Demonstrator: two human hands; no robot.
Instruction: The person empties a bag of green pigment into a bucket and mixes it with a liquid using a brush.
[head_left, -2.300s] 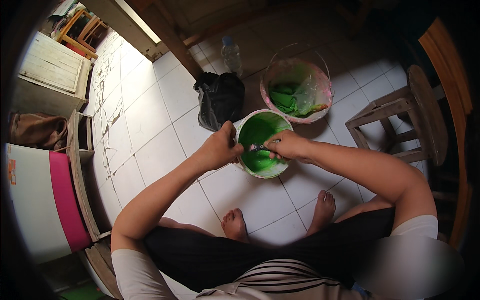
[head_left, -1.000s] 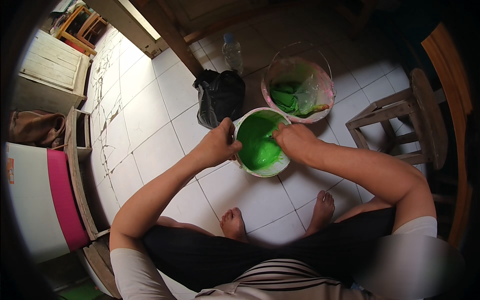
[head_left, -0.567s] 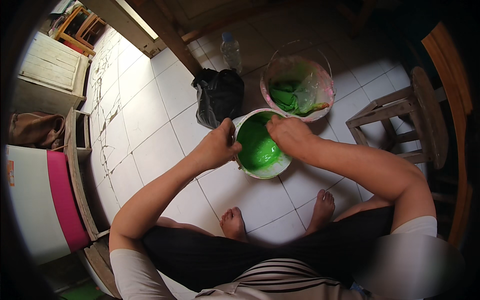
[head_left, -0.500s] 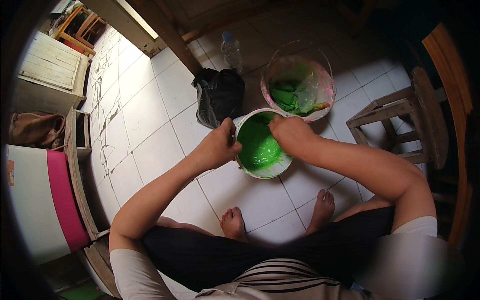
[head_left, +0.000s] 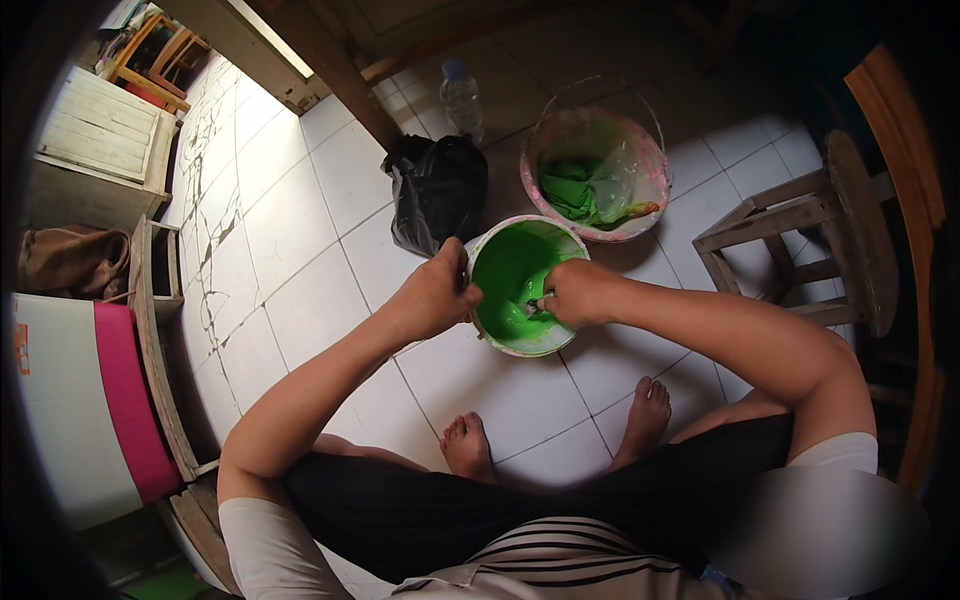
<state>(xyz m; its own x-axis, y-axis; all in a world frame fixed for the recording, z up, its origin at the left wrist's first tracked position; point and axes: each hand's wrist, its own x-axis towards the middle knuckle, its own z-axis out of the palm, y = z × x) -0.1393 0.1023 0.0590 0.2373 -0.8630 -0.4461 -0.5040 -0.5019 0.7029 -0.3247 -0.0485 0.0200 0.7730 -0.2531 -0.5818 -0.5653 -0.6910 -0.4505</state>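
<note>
Between my bare feet and the larger bucket is a small white bucket (head_left: pixel 545 347), its inside coated with bright green paint (head_left: pixel 505 278). My left hand (head_left: pixel 443 288) is closed on its left rim, keeping it slightly tilted. Over the right side of the opening, my right hand (head_left: pixel 580 292) is closed round a thin, pale stirring tool (head_left: pixel 535 304). The tool's lower end dips into the paint, so its full shape is hidden.
A larger pink-stained bucket (head_left: pixel 655 170) behind holds green material and clear plastic. Left of it are a black plastic bag (head_left: pixel 435 195) and a clear bottle (head_left: pixel 461 105). A wooden stool (head_left: pixel 855 235) stands at right. Wooden furniture (head_left: pixel 155 330) lines the left.
My right hand has moved from the far right rim toward me, across the paint, bringing the pale tool into sight. My left hand stays on the rim.
</note>
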